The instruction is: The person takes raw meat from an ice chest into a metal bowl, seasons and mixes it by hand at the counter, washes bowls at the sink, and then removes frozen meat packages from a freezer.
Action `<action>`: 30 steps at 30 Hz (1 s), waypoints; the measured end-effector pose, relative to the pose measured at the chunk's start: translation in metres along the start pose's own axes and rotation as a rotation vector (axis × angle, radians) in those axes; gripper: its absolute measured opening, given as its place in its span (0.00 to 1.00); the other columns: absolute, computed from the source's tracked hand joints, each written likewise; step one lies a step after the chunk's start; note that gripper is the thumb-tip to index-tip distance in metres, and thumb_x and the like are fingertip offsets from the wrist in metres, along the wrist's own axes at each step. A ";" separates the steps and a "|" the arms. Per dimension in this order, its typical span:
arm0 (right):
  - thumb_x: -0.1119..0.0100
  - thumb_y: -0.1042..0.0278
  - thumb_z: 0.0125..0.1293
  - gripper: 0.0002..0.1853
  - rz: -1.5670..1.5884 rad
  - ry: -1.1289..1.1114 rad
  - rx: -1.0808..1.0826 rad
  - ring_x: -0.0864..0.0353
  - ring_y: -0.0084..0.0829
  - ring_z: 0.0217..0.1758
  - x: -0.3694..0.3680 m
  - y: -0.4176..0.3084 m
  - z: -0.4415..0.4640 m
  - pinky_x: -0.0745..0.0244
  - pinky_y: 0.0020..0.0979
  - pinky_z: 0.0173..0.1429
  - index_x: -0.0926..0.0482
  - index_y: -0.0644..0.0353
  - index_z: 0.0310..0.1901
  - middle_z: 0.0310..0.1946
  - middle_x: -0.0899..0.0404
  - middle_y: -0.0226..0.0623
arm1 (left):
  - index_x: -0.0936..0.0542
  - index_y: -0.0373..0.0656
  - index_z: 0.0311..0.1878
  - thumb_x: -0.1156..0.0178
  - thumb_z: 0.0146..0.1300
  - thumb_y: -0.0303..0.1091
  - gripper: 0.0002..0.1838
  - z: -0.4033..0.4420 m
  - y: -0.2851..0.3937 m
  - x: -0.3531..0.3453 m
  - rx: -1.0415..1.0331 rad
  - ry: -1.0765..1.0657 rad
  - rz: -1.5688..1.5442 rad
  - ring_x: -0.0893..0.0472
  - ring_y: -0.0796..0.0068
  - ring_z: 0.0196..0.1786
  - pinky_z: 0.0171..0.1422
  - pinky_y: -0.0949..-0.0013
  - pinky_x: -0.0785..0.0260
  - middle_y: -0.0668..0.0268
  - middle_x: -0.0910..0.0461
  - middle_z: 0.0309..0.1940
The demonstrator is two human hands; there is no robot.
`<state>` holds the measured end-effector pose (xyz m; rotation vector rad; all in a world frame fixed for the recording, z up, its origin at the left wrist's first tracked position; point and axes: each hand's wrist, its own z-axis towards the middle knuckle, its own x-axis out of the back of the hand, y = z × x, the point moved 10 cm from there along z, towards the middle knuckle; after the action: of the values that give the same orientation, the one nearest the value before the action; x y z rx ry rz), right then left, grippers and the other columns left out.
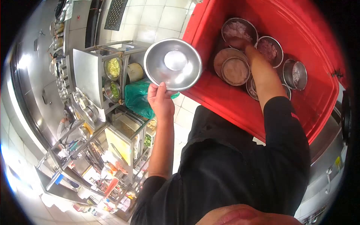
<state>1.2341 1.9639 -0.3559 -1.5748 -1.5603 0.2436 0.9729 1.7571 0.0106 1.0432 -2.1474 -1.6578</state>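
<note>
My left hand grips the near rim of a shiny steel mixing bowl, thumb on its inner side. No food shows inside that bowl. My right arm reaches down into a large red plastic bin. There my right hand is over the near edge of a metal bowl of pale pink, meat-like food; its fingers are in shadow and hard to make out. Close by stand a bowl of redder, minced-looking food and a bowl with a smooth beige filling.
More metal bowls stand in the bin, partly behind my forearm. On the left is a steel rack with bowls of chopped greens, a green plastic bag and a yellow board. Another person's arm shows beyond a counter. The floor is tiled.
</note>
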 end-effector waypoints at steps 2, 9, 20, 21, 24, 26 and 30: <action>0.44 0.52 0.55 0.25 -0.109 0.012 0.047 0.23 0.43 0.52 -0.009 0.015 0.018 0.31 0.37 0.57 0.22 0.58 0.51 0.47 0.21 0.45 | 0.29 0.44 0.33 0.46 0.65 0.25 0.04 0.002 0.002 0.011 -0.004 0.018 0.006 0.22 0.79 0.32 0.33 0.73 0.27 0.66 0.21 0.33; 0.43 0.65 0.59 0.09 0.581 0.243 -0.047 0.22 0.34 0.41 0.019 0.019 -0.013 0.28 0.37 0.44 0.21 0.56 0.41 0.36 0.20 0.33 | 0.31 0.45 0.32 0.47 0.64 0.23 0.06 0.005 0.004 0.040 0.005 0.041 -0.033 0.20 0.77 0.33 0.34 0.67 0.20 0.66 0.21 0.34; 0.44 0.82 0.58 0.25 1.062 0.028 0.534 0.21 0.39 0.53 0.095 -0.335 -0.189 0.22 0.37 0.52 0.32 0.64 0.59 0.55 0.27 0.44 | 0.28 0.40 0.30 0.43 0.62 0.23 0.06 0.013 0.006 0.092 0.016 0.125 -0.068 0.20 0.74 0.30 0.31 0.67 0.20 0.65 0.23 0.30; 0.44 0.83 0.58 0.23 0.924 0.035 0.560 0.19 0.37 0.49 0.091 -0.375 -0.196 0.21 0.35 0.51 0.31 0.65 0.57 0.51 0.24 0.44 | 0.28 0.39 0.30 0.43 0.62 0.23 0.05 0.015 0.004 0.098 0.016 0.121 -0.057 0.20 0.74 0.29 0.31 0.67 0.19 0.65 0.23 0.29; 0.40 0.77 0.59 0.21 0.586 0.068 0.533 0.18 0.30 0.40 0.053 -0.464 -0.179 0.24 0.30 0.43 0.29 0.64 0.55 0.40 0.19 0.43 | 0.27 0.38 0.30 0.42 0.61 0.23 0.05 0.010 0.013 0.110 -0.002 0.108 -0.101 0.20 0.73 0.28 0.30 0.67 0.19 0.64 0.23 0.28; 0.38 0.71 0.56 0.19 0.186 0.205 0.476 0.18 0.39 0.39 0.028 -0.495 -0.148 0.26 0.35 0.42 0.27 0.64 0.50 0.37 0.19 0.47 | 0.27 0.38 0.29 0.42 0.60 0.23 0.05 0.008 0.016 0.122 0.000 0.109 -0.140 0.20 0.73 0.27 0.30 0.67 0.19 0.64 0.24 0.28; 0.35 0.63 0.51 0.19 -0.316 0.353 0.429 0.20 0.50 0.40 -0.001 -0.550 -0.117 0.28 0.42 0.44 0.25 0.65 0.41 0.33 0.21 0.53 | 0.30 0.39 0.25 0.42 0.60 0.23 0.09 -0.002 0.016 0.165 -0.013 0.134 -0.211 0.22 0.75 0.24 0.27 0.69 0.20 0.65 0.26 0.25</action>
<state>0.9224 1.8147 0.0877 -0.9638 -1.3439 0.1064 0.8495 1.6489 -0.0119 1.3772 -1.9976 -1.6335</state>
